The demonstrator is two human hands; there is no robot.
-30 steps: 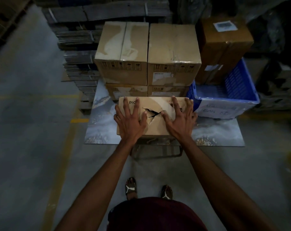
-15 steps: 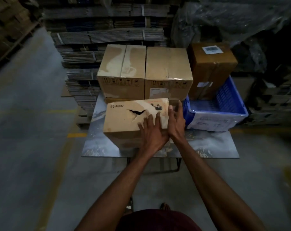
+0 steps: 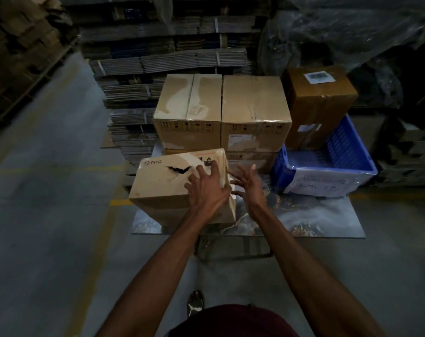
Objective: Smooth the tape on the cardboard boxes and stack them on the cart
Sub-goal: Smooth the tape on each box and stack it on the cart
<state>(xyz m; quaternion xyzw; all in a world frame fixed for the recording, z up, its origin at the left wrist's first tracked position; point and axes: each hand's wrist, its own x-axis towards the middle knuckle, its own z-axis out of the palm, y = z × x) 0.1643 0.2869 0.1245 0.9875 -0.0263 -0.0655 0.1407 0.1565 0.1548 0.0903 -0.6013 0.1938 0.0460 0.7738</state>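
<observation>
Two bare hands are seen at the right end of a torn cardboard box (image 3: 167, 188) marked PICO, which sits on the front left part of the cart deck (image 3: 316, 220). The left hand (image 3: 206, 190) is laid flat on the box's top near its right edge, fingers straight and spread, nothing gripped. The right hand (image 3: 249, 186) is held just beside the box's right face, fingers spread and loosely bent; whether its fingertips touch the cardboard cannot be told, and nothing is held in it. A jagged tear is seen in the box top, left of the left hand.

Directly behind the torn box, two taped boxes (image 3: 221, 113) are stacked side by side on a lower layer of boxes, so the space behind is closed off. To the right, a blue plastic crate (image 3: 340, 152) with a paper label is set on the deck, and a darker brown box (image 3: 321, 100) stands behind it. Bundles of flattened cardboard (image 3: 138, 76) are piled beyond the cart. A sandalled foot (image 3: 195, 302) is visible on the concrete floor below.
</observation>
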